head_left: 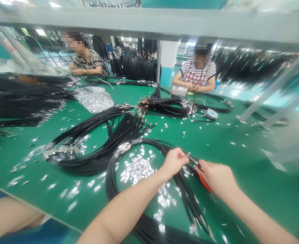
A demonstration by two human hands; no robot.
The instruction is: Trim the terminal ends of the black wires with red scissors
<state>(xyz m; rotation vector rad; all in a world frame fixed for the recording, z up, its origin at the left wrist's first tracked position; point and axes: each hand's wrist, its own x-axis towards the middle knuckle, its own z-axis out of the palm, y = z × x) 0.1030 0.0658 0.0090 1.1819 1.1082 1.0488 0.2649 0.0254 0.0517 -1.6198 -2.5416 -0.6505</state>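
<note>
My left hand [175,162] pinches the end of a black cable, whose bare tip pokes out past the fingers. Wrapped round red-handled pliers [205,183], my right hand [217,174] keeps their jaws close beside that cable end; whether they touch it I cannot tell. Beneath both hands, a coiled bundle of black cables [110,176] spreads its loose, copper-tipped ends towards the front right. Inside the loop is a pile of silvery foil scraps [139,167].
Another black cable bundle [88,166] lies to the left, with a bag of silvery pieces [95,99] behind it. Foil bits litter the green table [241,162]. Two people sit across the table. A metal beam [149,22] crosses overhead; slanted posts [268,91] stand right.
</note>
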